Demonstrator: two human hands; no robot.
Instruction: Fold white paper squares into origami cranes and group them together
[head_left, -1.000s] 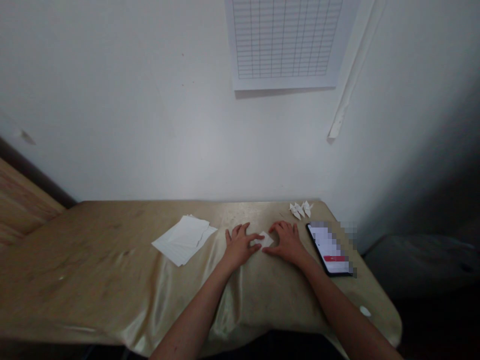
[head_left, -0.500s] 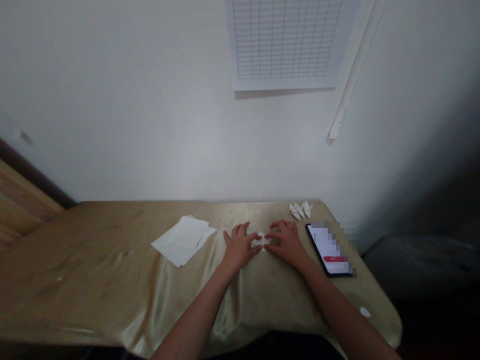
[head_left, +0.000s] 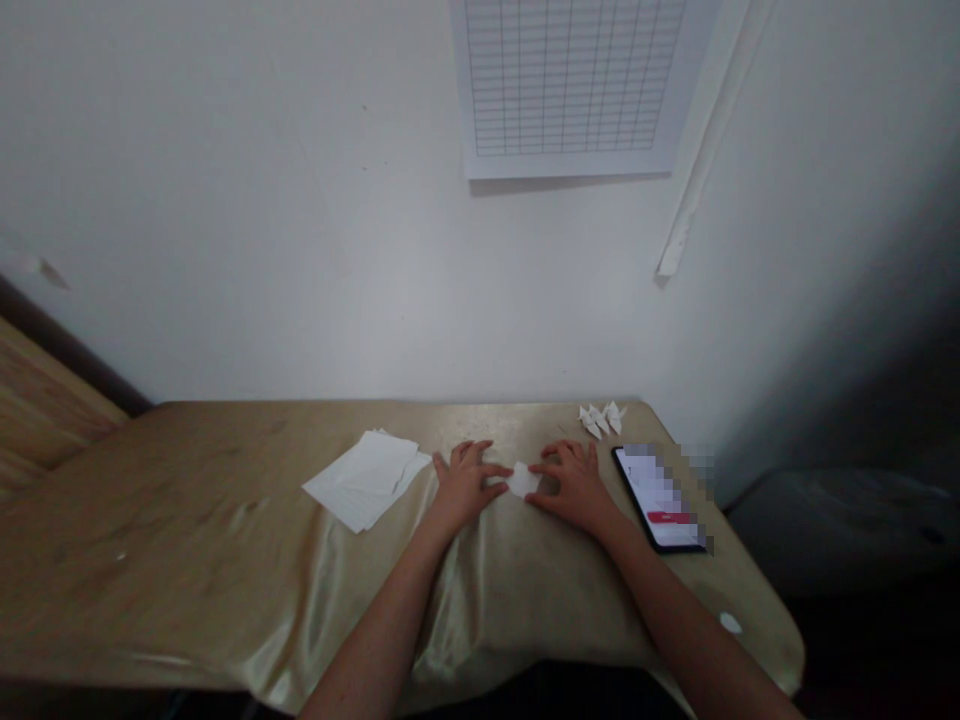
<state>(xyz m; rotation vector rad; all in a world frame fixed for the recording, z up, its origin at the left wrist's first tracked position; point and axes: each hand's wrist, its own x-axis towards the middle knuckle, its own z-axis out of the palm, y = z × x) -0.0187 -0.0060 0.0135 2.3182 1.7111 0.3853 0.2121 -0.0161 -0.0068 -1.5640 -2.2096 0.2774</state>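
Note:
On the table between my hands lies a small folded piece of white paper (head_left: 523,479); its fold lines are too small to make out. My right hand (head_left: 576,482) has its thumb and index fingertips on the paper's right side, with the other fingers curved above. At the paper's left edge, my left hand (head_left: 466,485) has thumb and index fingertips close to it or just touching; its fingers are spread. Left of my left hand is a loose stack of white paper sheets (head_left: 364,480). Several small folded white paper figures (head_left: 601,419) sit behind my right hand.
A phone (head_left: 660,500) with a lit screen lies right of my right hand. A small white scrap (head_left: 730,623) is near the table's right front corner. The gold cloth (head_left: 225,560) covering the table is wrinkled in front. A wall (head_left: 337,250) rises behind, with a printed grid sheet (head_left: 570,90).
My left hand has shifted slightly left, its fingertips drawing back from the middle of the paper. More of the small paper now shows. My right hand has barely moved.

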